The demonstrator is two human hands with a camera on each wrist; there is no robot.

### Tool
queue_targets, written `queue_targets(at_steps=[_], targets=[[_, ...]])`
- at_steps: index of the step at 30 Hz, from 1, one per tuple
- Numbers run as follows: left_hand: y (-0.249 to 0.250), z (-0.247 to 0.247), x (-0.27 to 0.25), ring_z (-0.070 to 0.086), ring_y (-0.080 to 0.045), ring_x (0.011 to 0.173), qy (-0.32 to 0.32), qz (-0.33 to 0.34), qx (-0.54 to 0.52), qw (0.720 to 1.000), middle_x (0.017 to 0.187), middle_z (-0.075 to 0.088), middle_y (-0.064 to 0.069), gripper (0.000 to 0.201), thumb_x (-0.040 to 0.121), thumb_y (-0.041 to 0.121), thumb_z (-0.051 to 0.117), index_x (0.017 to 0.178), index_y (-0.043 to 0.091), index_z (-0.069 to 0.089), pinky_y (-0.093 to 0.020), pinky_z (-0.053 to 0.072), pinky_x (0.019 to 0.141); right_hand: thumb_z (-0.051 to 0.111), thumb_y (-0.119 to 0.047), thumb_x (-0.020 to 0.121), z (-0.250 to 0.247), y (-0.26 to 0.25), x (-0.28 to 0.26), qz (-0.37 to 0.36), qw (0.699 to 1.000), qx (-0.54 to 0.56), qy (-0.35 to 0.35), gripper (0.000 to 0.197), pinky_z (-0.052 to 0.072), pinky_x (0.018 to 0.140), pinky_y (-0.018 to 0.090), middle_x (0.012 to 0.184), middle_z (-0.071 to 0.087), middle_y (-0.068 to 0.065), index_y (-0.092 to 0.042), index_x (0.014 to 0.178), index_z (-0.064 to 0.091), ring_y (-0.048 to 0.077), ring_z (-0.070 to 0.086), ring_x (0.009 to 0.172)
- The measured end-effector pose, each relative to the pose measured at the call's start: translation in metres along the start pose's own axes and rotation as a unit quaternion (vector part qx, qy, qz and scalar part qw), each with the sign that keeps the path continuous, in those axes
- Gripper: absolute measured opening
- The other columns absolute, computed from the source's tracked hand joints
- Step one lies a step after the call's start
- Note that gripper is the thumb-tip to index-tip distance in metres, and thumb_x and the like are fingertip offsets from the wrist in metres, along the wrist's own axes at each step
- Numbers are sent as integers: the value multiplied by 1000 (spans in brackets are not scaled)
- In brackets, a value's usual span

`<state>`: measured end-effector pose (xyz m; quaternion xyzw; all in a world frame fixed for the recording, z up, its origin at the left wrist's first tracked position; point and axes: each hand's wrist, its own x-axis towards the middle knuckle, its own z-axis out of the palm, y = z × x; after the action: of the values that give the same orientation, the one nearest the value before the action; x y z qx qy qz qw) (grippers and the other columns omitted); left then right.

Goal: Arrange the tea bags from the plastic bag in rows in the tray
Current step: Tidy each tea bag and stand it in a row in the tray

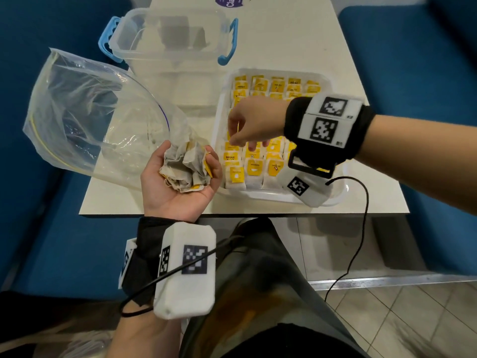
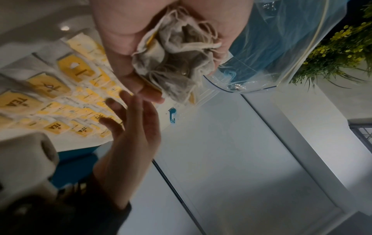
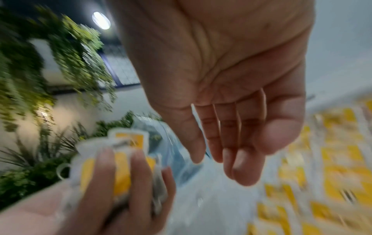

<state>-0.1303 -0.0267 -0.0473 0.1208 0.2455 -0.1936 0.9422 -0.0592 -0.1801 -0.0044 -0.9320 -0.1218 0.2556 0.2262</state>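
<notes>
My left hand point(image 1: 191, 174) lies palm up at the table's near edge, fingers curled round a crumpled clump of tea bags point(image 1: 180, 164) with yellow tags. The left wrist view shows the same clump point(image 2: 175, 60) in the palm. To its right stands a white tray point(image 1: 258, 196) holding rows of yellow-tagged tea bags point(image 1: 254, 166). Over the tray's left side hovers my right hand point(image 1: 244, 144), fingers relaxed and pointing down. The right wrist view shows the right hand point(image 3: 219, 165) empty. A clear plastic bag point(image 1: 85, 112) lies open on the left, hanging over the table edge.
A clear lidless container with blue handles point(image 1: 170, 37) stands behind the bag and tray. A purple-labelled jar point(image 1: 229, 1) is at the table's far edge. Blue seats point(image 1: 418, 73) flank the white table point(image 1: 289, 34). A black cable point(image 1: 361, 215) hangs from my right wrist.
</notes>
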Motion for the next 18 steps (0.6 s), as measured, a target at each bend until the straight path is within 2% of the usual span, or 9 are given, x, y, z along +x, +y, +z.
queue_targets(at_steps=[3,6,9,11,15,18], targets=[[-5,3,0,58,-24,71,-10,-22,19,1000,88,56,-16,46,74,33,57,110,4,52,-31,56,58,54,-24,91,-14,-3,-20,-46,996,-6,74,15,48,54,19,87,68,3,-12,96,60,15,66,67],[-14,9,0,55,-24,75,-7,-33,37,999,85,58,-18,40,75,32,57,91,-4,61,-31,55,57,54,-26,91,-19,-6,-38,-95,985,7,146,15,43,62,11,94,65,0,-14,96,61,3,57,63],[-24,15,1,55,-24,75,-9,-46,48,998,84,60,-19,39,73,31,58,76,-6,67,-30,56,58,56,-26,89,-19,-6,-52,-124,971,26,201,16,38,66,7,92,60,-5,-15,99,62,-2,49,66],[-29,19,2,56,-24,76,-13,-52,58,997,83,60,-17,37,73,31,57,73,-4,68,-29,56,59,59,-26,88,-16,-6,-59,-138,966,37,217,17,39,68,9,89,57,-7,-14,99,63,1,51,69],[-40,23,4,56,-23,81,-14,-59,61,996,86,61,-13,29,75,30,58,83,3,65,-29,55,64,63,-29,85,-10,-2,-66,-154,964,34,213,20,41,72,19,92,56,-4,-17,101,65,13,58,79],[-46,24,4,58,-23,80,-2,-44,75,996,82,66,-11,30,79,30,58,76,3,70,-32,54,67,63,-33,84,-5,1,-69,-149,972,26,181,23,43,77,22,94,54,-5,-21,103,65,13,58,83]])
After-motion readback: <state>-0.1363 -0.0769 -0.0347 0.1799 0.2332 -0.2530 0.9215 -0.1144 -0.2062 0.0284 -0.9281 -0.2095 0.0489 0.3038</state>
